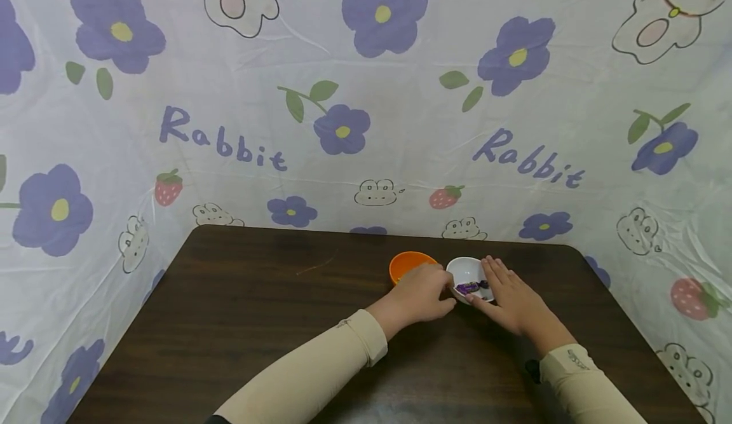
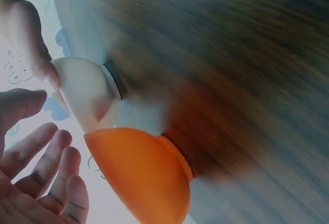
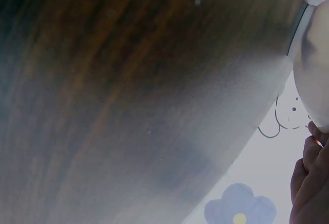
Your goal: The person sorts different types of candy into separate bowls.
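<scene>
A white bowl (image 1: 464, 270) and an orange bowl (image 1: 407, 260) stand side by side near the table's far edge. Purple-wrapped candies (image 1: 467, 288) lie in the white one. My left hand (image 1: 420, 290) reaches over the orange bowl's near side to the white bowl's left rim. Its loosely bent fingers (image 2: 38, 175) hold nothing in the left wrist view. On the white bowl's right side, my right hand (image 1: 515, 303) holds the rim, thumb near and fingers far. Most of the orange bowl's inside is hidden behind the left hand.
The dark wooden table (image 1: 229, 322) extends to the left and toward me. Behind it hangs a white cloth (image 1: 400, 157) printed with flowers and rabbits, reaching round both sides. A small dark object (image 1: 533, 370) shows beside the right sleeve.
</scene>
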Demonstrator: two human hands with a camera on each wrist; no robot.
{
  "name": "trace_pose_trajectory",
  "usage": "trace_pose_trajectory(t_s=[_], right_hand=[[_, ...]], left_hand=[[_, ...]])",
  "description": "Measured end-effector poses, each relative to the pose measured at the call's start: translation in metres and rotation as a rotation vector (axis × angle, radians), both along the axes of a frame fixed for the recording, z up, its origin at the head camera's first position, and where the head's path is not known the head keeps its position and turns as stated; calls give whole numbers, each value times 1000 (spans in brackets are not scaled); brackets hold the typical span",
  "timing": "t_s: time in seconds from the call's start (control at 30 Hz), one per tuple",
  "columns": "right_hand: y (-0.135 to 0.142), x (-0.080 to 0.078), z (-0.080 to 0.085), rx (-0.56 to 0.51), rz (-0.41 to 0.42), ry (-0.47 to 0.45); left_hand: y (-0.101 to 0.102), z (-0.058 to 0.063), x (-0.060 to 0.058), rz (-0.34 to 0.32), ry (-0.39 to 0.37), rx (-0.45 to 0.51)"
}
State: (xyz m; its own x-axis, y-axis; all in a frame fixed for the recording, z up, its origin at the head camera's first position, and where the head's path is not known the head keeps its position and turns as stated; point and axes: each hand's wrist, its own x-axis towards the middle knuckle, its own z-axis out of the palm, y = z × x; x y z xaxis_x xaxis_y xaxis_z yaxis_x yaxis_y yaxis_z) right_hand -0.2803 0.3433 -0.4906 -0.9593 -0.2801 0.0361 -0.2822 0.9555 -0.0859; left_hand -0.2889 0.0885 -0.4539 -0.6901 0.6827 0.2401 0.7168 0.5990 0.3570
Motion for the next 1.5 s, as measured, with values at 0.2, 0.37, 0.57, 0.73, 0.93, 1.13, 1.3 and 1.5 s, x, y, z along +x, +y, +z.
trace_pose_trajectory(t_s=[0.2, 0.37, 0.57, 0.73, 0.93, 1.13, 1.3, 1.5], right_hand=[[1, 0, 1, -1, -10, -1], [1, -2, 1, 2, -18, -21], [4, -4, 0, 7, -26, -38], [5, -5, -1, 9, -22, -32], [4, -3, -1, 7, -18, -36], [7, -3, 2, 8, -18, -22], [4, -3, 2, -3, -16, -22], [0, -1, 1, -10, -10, -35]], left_hand=[[-17, 5, 10, -31, -22, -30], [-35, 5, 20, -18, -21, -62], [-59, 4, 30, -2, -20, -99], [-80, 5, 38, 17, -24, -112], [-108, 4, 52, 46, -40, -149], [-126, 1, 66, 76, -30, -184], [-143, 0, 81, 81, -60, -196], [-170, -6, 95, 97, -104, -151]])
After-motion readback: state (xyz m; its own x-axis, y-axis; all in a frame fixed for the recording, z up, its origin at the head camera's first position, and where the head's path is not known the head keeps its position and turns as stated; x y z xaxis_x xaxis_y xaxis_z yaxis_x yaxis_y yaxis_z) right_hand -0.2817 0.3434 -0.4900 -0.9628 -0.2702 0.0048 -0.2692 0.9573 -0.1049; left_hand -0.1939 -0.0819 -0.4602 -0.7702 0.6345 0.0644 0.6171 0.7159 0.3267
